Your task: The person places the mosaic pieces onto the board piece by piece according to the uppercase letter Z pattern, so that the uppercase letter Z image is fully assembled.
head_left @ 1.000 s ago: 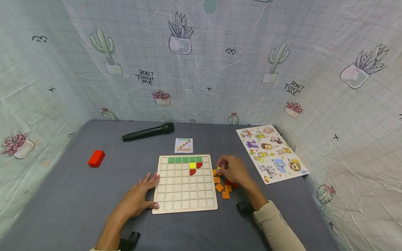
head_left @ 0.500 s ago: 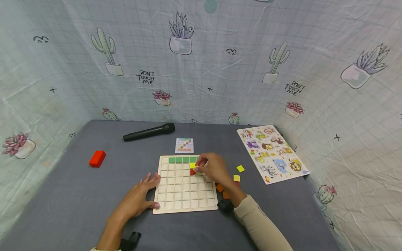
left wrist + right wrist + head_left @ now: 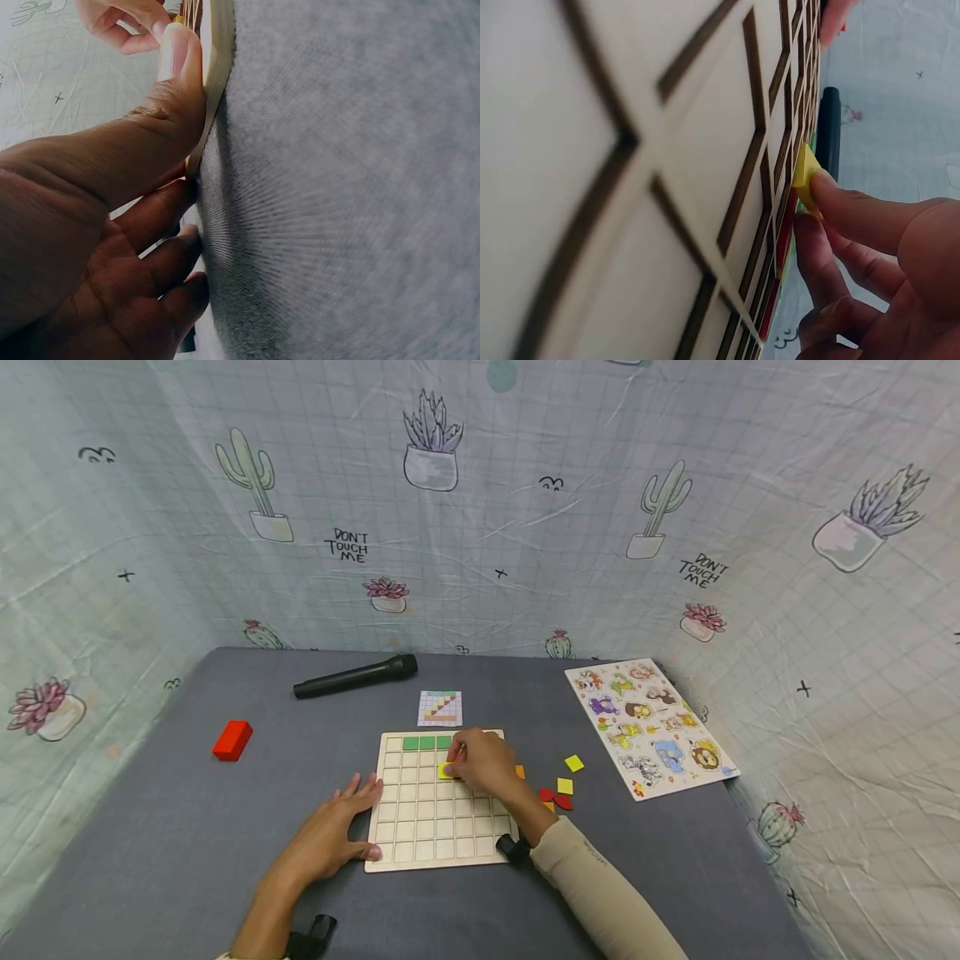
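A wooden grid board [image 3: 416, 831] lies on the grey table. My left hand [image 3: 330, 831] rests at its left edge with fingers spread; the thumb [image 3: 176, 64] lies on the near-left corner. Over the board's upper middle, my right hand [image 3: 483, 762] pinches a yellow square tile [image 3: 806, 169] between thumb and fingers. In the right wrist view that tile is tilted against the grid, beside a red piece [image 3: 786, 232]. Green tiles [image 3: 426, 743] fill part of the top row. The right hand hides the other pieces on the board in the head view.
Right of the board lie two loose yellow tiles [image 3: 574, 763], red rounded pieces [image 3: 562, 802] and orange tiles [image 3: 520, 772]. A small pattern card [image 3: 440, 708] and a black microphone-like stick [image 3: 356, 677] lie behind. A red block [image 3: 232, 740] sits left, an animal picture board [image 3: 651, 727] right.
My right hand has moved left from the loose tiles onto the board, carrying a yellow tile to a spot near the upper middle. The left hand stays at the edge.
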A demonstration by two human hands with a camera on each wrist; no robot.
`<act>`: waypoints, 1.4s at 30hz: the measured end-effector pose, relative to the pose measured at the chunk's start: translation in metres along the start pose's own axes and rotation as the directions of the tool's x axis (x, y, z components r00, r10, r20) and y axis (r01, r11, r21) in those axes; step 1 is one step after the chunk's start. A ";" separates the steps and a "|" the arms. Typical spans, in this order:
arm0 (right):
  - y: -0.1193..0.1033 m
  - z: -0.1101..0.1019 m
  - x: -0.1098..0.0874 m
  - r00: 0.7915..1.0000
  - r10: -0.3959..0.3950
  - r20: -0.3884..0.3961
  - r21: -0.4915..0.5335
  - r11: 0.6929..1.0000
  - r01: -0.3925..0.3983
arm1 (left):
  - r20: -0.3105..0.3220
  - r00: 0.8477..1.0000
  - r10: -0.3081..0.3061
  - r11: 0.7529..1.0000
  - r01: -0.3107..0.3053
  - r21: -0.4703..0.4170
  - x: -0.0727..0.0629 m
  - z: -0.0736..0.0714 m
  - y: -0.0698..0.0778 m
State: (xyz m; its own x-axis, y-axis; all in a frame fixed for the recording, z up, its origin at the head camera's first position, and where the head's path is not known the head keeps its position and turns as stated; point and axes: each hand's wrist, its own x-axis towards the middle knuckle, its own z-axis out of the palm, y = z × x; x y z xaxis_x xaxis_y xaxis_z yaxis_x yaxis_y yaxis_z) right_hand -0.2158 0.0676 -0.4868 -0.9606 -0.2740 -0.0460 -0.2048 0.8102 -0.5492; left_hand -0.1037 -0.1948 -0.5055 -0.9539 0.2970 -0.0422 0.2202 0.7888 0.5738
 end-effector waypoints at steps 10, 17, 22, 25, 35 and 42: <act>-0.004 -0.001 0.001 0.998 -0.044 0.045 -0.012 0.999 0.045 | -0.005 1.000 -0.006 1.000 0.006 0.010 0.000 0.000 0.000; 0.012 -0.014 -0.004 0.992 -0.111 0.056 0.112 0.988 0.104 | 0.006 1.000 -0.005 1.000 0.005 0.004 0.000 0.000 0.001; 0.027 -0.032 -0.014 0.997 -0.064 0.041 0.196 0.979 0.055 | -0.005 1.000 0.009 1.000 -0.009 0.002 0.001 -0.001 0.001; 0.039 -0.043 -0.020 1.000 -0.022 0.018 0.200 0.980 0.018 | -0.011 1.000 0.016 1.000 -0.016 0.006 0.000 -0.001 0.000; 0.083 -0.066 -0.039 0.998 0.045 -0.035 0.120 0.992 -0.041 | -0.022 0.999 0.024 1.000 -0.023 0.014 0.000 -0.001 -0.001; 0.103 -0.069 -0.048 0.996 0.087 0.000 0.064 0.994 -0.087 | -0.009 1.000 0.015 1.000 -0.014 0.025 0.001 0.000 0.000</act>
State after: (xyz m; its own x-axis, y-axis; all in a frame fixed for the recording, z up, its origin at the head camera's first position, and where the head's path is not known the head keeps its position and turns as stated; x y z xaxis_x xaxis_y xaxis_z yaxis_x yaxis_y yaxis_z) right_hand -0.2043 0.2004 -0.4835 -0.9748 -0.2025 -0.0933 -0.1084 0.7963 -0.5951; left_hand -0.1044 -0.1945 -0.5049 -0.9524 0.3036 -0.0262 0.2391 0.7978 0.5535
